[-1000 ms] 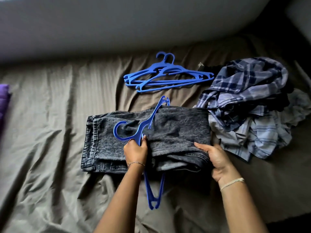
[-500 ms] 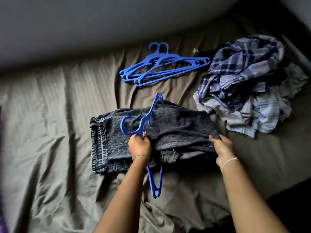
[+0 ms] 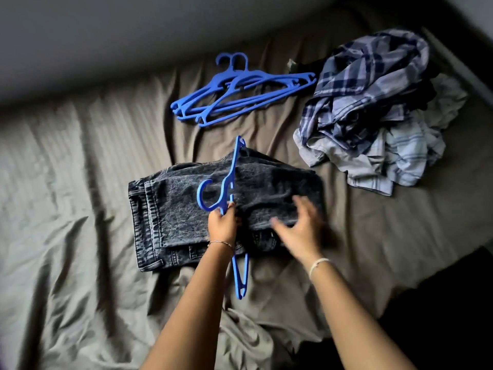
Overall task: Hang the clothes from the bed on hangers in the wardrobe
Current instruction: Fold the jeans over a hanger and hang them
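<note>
— What lies at the 9 o'clock side?

— Only the wrinkled grey-brown bed sheet (image 3: 80, 182). Just right of it, near the middle of the view, sits a pair of folded dark jeans (image 3: 176, 209), waistband toward 9 o'clock.

— And the hanger?

— 1 blue hanger (image 3: 230, 177) is threaded through the fold of the jeans. It runs from 12 o'clock to 6 o'clock, both tips poking out past the denim, with its hook curling toward 9 o'clock on top of the cloth.

— Who holds it?

— The person's left hand (image 3: 222, 225), fingers curled tight round the hanger's neck just below the hook. A thin bracelet (image 3: 220, 243) circles that wrist.

— What is beyond, at 12 o'clock?

— A loose stack of spare blue hangers (image 3: 240, 97) flat on the sheet, 2 hooks showing, well apart from the jeans.

— The other hand?

— The right hand (image 3: 301, 231) is blurred, its fingers spread and straight over the right part of the jeans, gripping nothing. Whether it touches the denim cannot be told. A pale band (image 3: 318, 264) sits on its wrist.

— And at 2 o'clock?

— A crumpled heap of plaid shirts (image 3: 373, 110), navy above and pale blue below, near the jeans.
</note>
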{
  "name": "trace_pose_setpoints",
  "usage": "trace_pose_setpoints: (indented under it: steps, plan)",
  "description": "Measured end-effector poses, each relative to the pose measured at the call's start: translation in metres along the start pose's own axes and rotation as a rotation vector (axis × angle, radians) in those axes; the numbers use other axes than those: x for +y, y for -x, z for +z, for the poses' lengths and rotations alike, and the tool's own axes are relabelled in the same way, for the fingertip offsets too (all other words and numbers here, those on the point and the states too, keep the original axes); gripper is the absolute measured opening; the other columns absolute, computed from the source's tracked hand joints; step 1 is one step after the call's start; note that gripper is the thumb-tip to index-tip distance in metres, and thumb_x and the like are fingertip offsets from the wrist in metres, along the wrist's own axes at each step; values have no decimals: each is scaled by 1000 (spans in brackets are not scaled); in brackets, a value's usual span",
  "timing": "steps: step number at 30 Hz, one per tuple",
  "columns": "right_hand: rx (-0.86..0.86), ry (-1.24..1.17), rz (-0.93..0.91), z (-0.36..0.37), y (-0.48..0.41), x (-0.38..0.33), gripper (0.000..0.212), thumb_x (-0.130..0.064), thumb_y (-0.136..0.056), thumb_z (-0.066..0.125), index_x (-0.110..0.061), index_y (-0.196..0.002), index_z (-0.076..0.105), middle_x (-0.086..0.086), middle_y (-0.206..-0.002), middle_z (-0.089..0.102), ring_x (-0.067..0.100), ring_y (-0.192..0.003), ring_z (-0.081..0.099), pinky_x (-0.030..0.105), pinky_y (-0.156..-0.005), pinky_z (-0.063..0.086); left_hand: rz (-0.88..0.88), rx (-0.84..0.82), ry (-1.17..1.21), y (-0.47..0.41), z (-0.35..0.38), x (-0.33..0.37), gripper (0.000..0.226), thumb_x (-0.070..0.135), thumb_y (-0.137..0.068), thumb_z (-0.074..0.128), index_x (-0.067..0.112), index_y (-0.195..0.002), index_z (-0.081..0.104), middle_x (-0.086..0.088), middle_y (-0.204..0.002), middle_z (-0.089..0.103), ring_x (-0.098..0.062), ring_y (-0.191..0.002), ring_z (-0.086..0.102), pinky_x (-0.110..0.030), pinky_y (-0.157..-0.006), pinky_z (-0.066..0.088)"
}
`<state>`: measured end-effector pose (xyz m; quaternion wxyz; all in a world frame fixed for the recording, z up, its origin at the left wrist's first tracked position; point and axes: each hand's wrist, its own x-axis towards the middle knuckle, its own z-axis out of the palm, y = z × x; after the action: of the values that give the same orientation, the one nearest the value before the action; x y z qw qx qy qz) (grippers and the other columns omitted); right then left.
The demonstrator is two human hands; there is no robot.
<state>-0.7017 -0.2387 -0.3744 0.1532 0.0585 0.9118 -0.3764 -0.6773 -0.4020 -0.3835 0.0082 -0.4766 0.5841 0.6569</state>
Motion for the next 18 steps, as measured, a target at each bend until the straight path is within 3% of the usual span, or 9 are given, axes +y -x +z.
trace_pose_setpoints:
  steps: [2,3,5,8,12,15,18]
  plan:
    - [-384,14,-90,21,25,-16,112,-56,-57,79,-19,-151,30,8,-161,12,24,-148,4,28,-118,4,-31,-35,71,9,2,11,28,13,-94,58,18,-67,51,5,-52,45,-10,-43,40,-21,-46,34]
    - [-493,78,-113,31,36,-18,127,-69,-45,69,-26,-153,20,5,-162,-1,23,-148,-9,27,-117,-3,-37,-65,76,15,4,17,29,14,-93,60,18,-66,50,5,-50,46,-9,-42,39,-23,-46,33]
    - [-519,185,-168,48,49,-16,139,-77,-33,54,-35,-153,0,2,-161,-16,22,-143,-31,34,-117,-12,-47,-139,101,25,7,25,27,18,-92,62,18,-68,51,3,-52,44,-12,-45,38,-26,-49,29]
    - [-462,290,-230,53,58,-14,140,-79,-37,53,-40,-142,-32,2,-160,-23,24,-139,-38,50,-119,-7,-16,-207,140,44,9,37,16,19,-91,63,18,-78,55,4,-60,43,-9,-51,37,-25,-52,33]
    - [-347,289,-301,32,75,-32,130,-74,-50,57,-44,-138,-35,12,-160,-17,34,-146,-22,50,-120,3,54,-274,199,73,1,63,21,14,-92,62,17,-73,54,11,-49,48,-2,-42,42,-17,-47,37]
    - [-363,87,-221,11,93,-53,120,-51,-64,70,-54,-142,-20,20,-159,-8,33,-149,1,39,-117,21,85,-304,252,103,-14,90,12,11,-92,61,9,-83,53,1,-56,50,-5,-40,47,-17,-42,39]
    - [-379,-83,-224,-3,110,-73,105,-35,-66,64,-56,-146,-3,14,-158,19,26,-141,35,36,-111,36,110,-351,314,132,-28,116,10,9,-92,60,8,-89,50,-4,-58,50,-8,-41,49,-19,-41,40]
